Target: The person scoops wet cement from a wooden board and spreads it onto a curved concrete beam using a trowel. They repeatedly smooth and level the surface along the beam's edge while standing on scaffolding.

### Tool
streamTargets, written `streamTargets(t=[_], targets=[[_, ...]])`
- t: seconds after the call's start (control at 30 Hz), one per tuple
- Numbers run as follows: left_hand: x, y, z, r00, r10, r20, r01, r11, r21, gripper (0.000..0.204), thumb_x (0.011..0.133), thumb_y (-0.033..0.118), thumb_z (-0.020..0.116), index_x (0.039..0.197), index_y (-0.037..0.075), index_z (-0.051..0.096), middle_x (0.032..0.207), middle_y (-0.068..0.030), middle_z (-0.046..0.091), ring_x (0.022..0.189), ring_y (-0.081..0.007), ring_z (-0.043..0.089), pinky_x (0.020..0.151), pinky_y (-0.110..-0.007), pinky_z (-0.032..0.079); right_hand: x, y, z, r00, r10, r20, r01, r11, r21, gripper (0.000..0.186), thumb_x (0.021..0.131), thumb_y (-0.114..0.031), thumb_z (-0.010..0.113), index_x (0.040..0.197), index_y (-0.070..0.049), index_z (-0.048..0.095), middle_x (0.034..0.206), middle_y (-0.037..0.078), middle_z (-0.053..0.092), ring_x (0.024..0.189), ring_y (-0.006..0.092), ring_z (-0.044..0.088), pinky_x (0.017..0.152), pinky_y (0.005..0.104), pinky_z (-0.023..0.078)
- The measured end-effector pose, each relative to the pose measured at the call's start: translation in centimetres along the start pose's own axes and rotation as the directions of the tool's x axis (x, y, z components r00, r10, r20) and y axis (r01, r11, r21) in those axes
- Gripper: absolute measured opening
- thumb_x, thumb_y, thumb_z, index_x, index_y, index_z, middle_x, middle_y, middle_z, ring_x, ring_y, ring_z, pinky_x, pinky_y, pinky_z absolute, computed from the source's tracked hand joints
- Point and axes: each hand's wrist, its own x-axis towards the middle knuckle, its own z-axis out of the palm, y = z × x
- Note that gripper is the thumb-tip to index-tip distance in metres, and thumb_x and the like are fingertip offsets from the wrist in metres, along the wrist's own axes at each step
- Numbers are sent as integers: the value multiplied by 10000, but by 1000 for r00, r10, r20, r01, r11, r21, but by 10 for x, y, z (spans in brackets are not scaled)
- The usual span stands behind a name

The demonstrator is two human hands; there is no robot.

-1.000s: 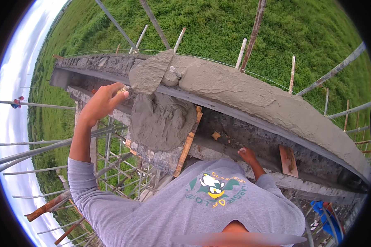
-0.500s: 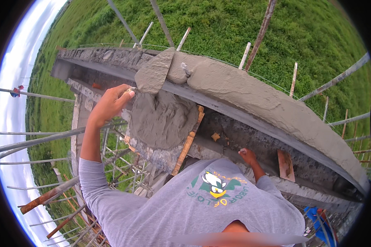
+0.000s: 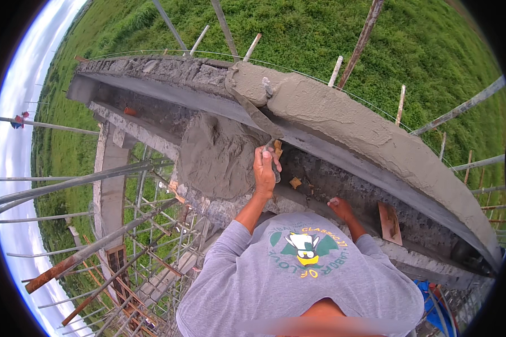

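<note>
My left hand (image 3: 264,171) is wrapped around the handle of a trowel (image 3: 257,117). The steel blade is tilted against the inner edge of the far concrete rim, below a band of wet mortar (image 3: 326,109). Just left of the hand, a heap of grey mortar (image 3: 216,154) sits on a board (image 3: 222,210) laid across the channel. My right hand (image 3: 339,208) is closed, low over the channel's near side; whatever its fingers may hold is hidden. To its right leans a flat, mortar-stained board (image 3: 389,223).
The curved concrete channel (image 3: 365,171) runs left to right, with wood scraps (image 3: 295,182) inside. Bare rough concrete (image 3: 152,66) tops the rim at left. A string line (image 3: 365,104) and upright poles (image 3: 353,45) stand beyond it. Scaffold pipes (image 3: 73,188) cross at left.
My left hand has swung right and closer with the trowel, whose blade has gone from flat over the rim to tilted against its inner edge. My right hand has barely moved.
</note>
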Motion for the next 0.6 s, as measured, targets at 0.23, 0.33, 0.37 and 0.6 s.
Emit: streamTargets(t=[0.23,0.33,0.37,0.6], targets=[[-47,-42,55,917,181,354,-301,899,319,332,1042,294,586,1172,-9,556,936,-167,640,776,-319,633,748,-403,520,-1,1,-9,999,10,49,-6,998,-67,430,919,-490,700,1109,-104,722,1029,131,771,978,326,734,858,437,564],[-59,-35,7,899,284,333,-416,791,449,324,1004,256,613,1169,-20,568,969,-208,640,808,-389,630,779,-420,521,-4,5,-6,999,41,16,-40,998,-57,421,917,-485,705,1096,-104,725,1024,134,771,975,327,734,861,438,563],[-63,-31,-14,918,282,279,-389,778,494,323,993,247,613,1167,-22,568,974,-215,634,813,-397,625,780,-420,520,-6,7,-5,995,103,6,-102,993,-62,419,916,-483,706,1093,-104,727,1023,135,770,974,327,735,862,438,562],[-81,83,-196,960,-29,-279,280,42,959,429,1033,401,574,1176,2,639,890,-320,700,872,-515,678,745,-582,509,-25,17,-1,996,86,16,-85,994,-62,425,923,-479,708,1105,-96,732,1017,134,774,976,324,735,869,434,558]])
